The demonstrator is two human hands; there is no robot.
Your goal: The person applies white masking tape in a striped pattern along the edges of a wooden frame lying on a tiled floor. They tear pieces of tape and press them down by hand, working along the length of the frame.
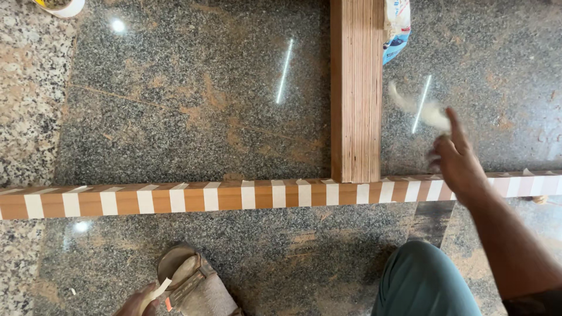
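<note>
Pale, fluffy and blurred, a small wad of cloth or cotton [422, 108] sits just beyond the fingertips of the right hand [459, 161], over the speckled granite floor [193, 111] and apart from the upright plywood board [356, 88] to the fingers' left. It looks very light and soft, something that would crush to nothing under a pinch, so a loose grip anywhere on its bulk should do (its exact shape is lost in the blur). That hand reaches forward across the long wooden strip [234, 198] banded with pieces of pale tape, forearm stretched, index finger extended, the other fingers loosely curled and apart, clamped on nothing. Low in view, the left hand [137, 304] pinches a short piece of tape [157, 292] beside a sandal [193, 284].
</note>
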